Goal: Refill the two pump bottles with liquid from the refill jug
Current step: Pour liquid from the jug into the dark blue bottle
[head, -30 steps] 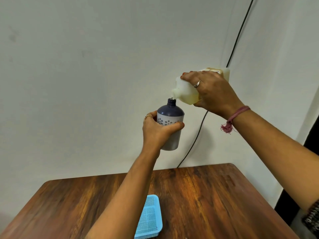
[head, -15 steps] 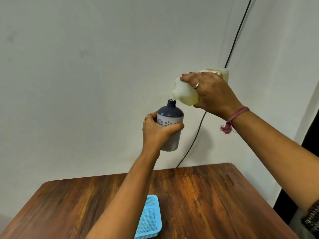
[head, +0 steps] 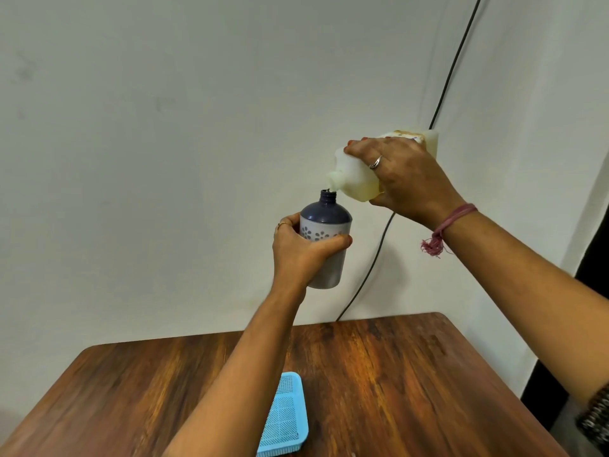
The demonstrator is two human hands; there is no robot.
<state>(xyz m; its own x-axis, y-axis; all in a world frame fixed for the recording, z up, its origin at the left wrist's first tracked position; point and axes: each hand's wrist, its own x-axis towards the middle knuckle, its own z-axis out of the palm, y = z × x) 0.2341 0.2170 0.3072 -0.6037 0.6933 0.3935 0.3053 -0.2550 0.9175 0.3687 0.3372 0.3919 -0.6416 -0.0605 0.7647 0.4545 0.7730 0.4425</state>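
My left hand [head: 300, 252] grips a pump bottle [head: 326, 219] with a dark blue top and a white flowered body, held upright in the air above the table; its neck is open with no pump on it. My right hand [head: 405, 179] holds the pale refill jug [head: 354, 179], tipped with its spout down and to the left, just above the bottle's open neck. Yellowish liquid shows inside the jug near the spout. Only one pump bottle is in view.
A wooden table [head: 395, 384] lies below both arms. A light blue mesh tray [head: 285, 420] sits on it near the front, partly behind my left forearm. A black cable [head: 441, 94] runs down the white wall behind the jug.
The jug's spout has lifted slightly and sits a little further right of the bottle's neck. Both hands keep their grips and stay nearly where they were.
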